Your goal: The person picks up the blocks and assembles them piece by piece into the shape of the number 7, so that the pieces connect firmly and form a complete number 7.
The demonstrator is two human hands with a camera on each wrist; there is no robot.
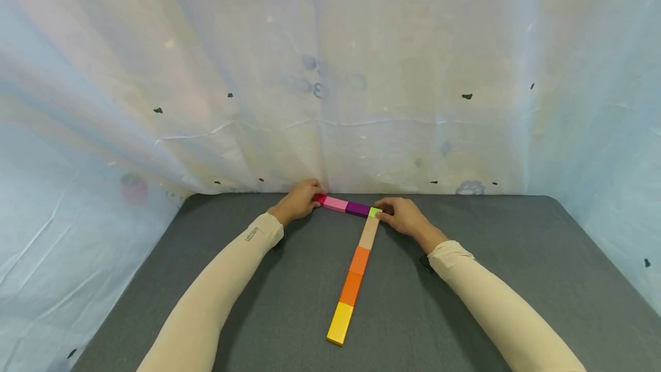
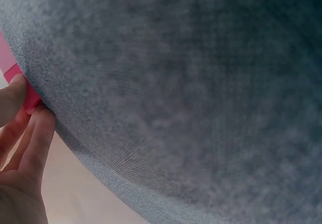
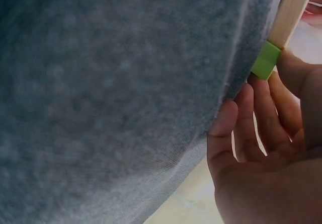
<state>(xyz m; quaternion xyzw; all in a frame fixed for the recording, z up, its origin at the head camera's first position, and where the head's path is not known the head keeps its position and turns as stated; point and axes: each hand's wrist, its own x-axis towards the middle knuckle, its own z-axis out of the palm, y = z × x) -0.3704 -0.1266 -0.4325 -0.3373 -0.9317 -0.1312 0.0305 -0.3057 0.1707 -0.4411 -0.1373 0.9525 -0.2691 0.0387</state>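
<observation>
At the far part of the grey table, my left hand (image 1: 301,200) pinches a red block (image 1: 321,199) between thumb and fingers. A pink block (image 1: 335,204) and a purple block (image 1: 357,209) continue the row rightward from it. That row meets a small light green block (image 1: 374,212), which my right hand (image 1: 406,215) holds between thumb and fingertips. In the right wrist view, the green block (image 3: 266,60) touches the end of a plain wood-coloured block (image 3: 291,15). Toward me run this wooden block, two orange blocks (image 1: 352,288) and a yellow block (image 1: 339,324), end to end.
The grey tabletop (image 1: 439,314) lies under the blocks and both forearms. Behind its far edge hangs a pale patterned curtain (image 1: 387,73), which also covers both sides. The left hand is close to that far edge.
</observation>
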